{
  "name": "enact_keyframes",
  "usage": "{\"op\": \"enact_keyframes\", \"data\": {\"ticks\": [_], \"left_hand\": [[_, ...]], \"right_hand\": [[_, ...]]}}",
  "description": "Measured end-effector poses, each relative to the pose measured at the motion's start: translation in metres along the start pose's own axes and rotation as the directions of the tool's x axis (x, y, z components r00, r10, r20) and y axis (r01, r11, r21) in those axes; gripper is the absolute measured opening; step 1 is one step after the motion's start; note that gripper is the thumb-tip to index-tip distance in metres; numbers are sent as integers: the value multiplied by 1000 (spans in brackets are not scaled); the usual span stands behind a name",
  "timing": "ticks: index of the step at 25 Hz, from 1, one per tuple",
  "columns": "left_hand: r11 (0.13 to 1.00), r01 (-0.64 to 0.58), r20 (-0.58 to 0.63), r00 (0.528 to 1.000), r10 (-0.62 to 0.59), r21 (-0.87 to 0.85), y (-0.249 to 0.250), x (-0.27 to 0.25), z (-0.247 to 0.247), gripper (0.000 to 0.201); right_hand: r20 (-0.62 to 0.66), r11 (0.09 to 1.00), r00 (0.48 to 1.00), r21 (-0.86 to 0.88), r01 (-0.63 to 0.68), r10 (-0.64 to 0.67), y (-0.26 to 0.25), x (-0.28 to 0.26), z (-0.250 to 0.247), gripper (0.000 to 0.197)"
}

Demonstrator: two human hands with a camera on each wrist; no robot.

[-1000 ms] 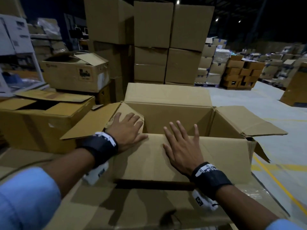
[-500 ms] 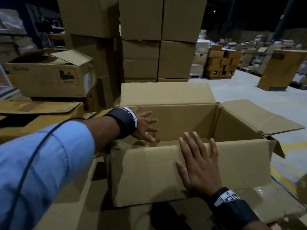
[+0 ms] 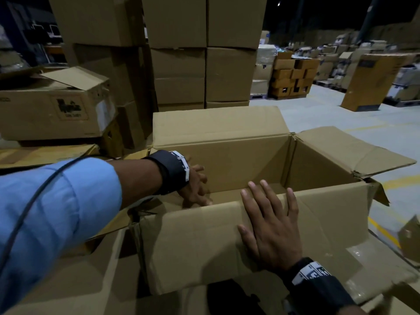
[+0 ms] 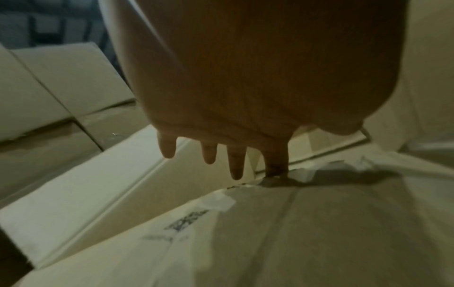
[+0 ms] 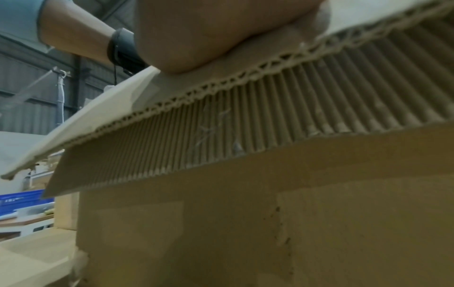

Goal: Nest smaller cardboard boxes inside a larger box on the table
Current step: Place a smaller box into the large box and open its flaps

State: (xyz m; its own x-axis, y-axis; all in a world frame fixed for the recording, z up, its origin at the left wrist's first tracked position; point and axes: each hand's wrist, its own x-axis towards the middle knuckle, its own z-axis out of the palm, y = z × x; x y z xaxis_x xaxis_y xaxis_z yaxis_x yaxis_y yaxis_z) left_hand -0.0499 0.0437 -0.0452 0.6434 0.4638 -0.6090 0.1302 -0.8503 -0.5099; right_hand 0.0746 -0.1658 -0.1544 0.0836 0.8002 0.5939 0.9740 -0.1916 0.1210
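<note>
Presently, the large open brown cardboard box [image 3: 227, 242] holds no smaller box; right hand [image 3: 270, 226] fingers spread flat on its near flap, left hand [image 3: 195, 189] fingers spread inside.

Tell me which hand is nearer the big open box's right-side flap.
Right. The right hand lies flat on the near flap, closer to the right-side flap; the left hand reaches inside at the left end.

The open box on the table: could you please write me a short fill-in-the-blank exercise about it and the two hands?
1. The right hand lies flat on the box's near ____.
2. The left hand reaches ____ the box.
3. The left hand's fingers are spread and hold ____.

Missing words: flap; into; nothing
</note>
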Motion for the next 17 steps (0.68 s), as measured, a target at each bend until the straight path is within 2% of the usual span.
{"op": "enact_keyframes", "data": {"ticks": [3,5,8,9,11,13,14,15,16,17], "left_hand": [[993,50,-183,981,-69,-108,-7,-22,-5,85],[985,108,-318,937,-145,-133,-7,-45,-8,99],[955,175,-397,880,-260,-239,-20,-79,-12,106],[943,188,-400,869,-291,-276,-27,-89,-15,101],[930,198,-386,868,-313,-310,-36,-112,-22,70],[951,212,-382,879,-285,-223,-31,-134,-28,34],[960,254,-377,882,-281,-119,-23,-137,-29,21],[946,324,-374,878,-298,6,-13,-138,-27,13],[916,387,-359,875,-326,110,-3,-133,-24,13],[883,439,-332,868,-369,168,6,-126,-16,23]], "right_hand": [[17,1000,1000,3,0,0,0,0,-1,67],[42,1000,999,-5,-1,2,-1,-1,-1,68],[76,1000,997,-12,1,0,-1,-2,-4,69],[87,1000,996,-7,-1,2,-1,-3,-5,69],[96,1000,995,-1,-4,4,0,-3,-8,70],[91,1000,996,-2,0,0,-2,-2,-9,69],[84,1000,996,-1,0,0,-2,-3,-10,69],[75,1000,997,1,4,-4,-3,-3,-11,68],[68,1000,998,3,8,-8,-3,-3,-11,68],[59,1000,998,3,13,-13,-3,-4,-12,67]]}}
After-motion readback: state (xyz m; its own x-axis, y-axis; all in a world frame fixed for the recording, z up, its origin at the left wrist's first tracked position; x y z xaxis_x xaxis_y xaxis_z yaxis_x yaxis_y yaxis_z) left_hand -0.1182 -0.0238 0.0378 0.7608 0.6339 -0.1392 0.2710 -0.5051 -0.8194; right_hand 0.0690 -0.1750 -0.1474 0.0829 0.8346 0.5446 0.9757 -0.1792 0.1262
